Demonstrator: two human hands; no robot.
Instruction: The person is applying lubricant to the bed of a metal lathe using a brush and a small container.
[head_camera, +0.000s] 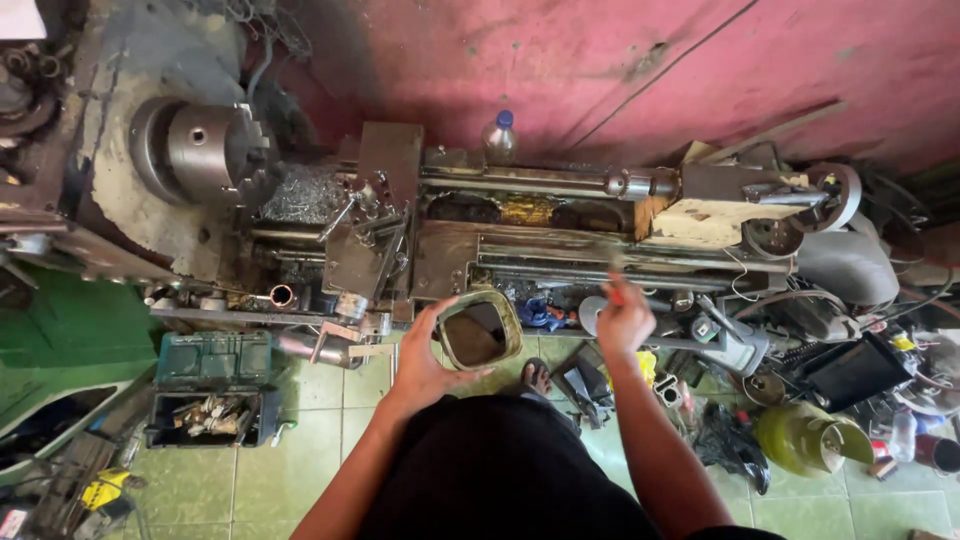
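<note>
I stand at a metal lathe (520, 250) and look straight down. My left hand (425, 360) grips a squarish, open metal housing with rounded corners and a greenish rim (480, 330), held in front of the lathe bed. My right hand (625, 322) is closed around a thin red-handled tool (616, 290) that points up toward the lathe bed. The tool's tip is blurred. My dark shirt fills the bottom middle of the view.
The lathe chuck (205, 150) sits at the left, the tailstock (760, 205) at the right. A plastic bottle (500, 135) stands behind the bed. An open green toolbox (210, 395) lies on the tiled floor at left. Scrap parts and a yellow-green canister (800, 440) crowd the right.
</note>
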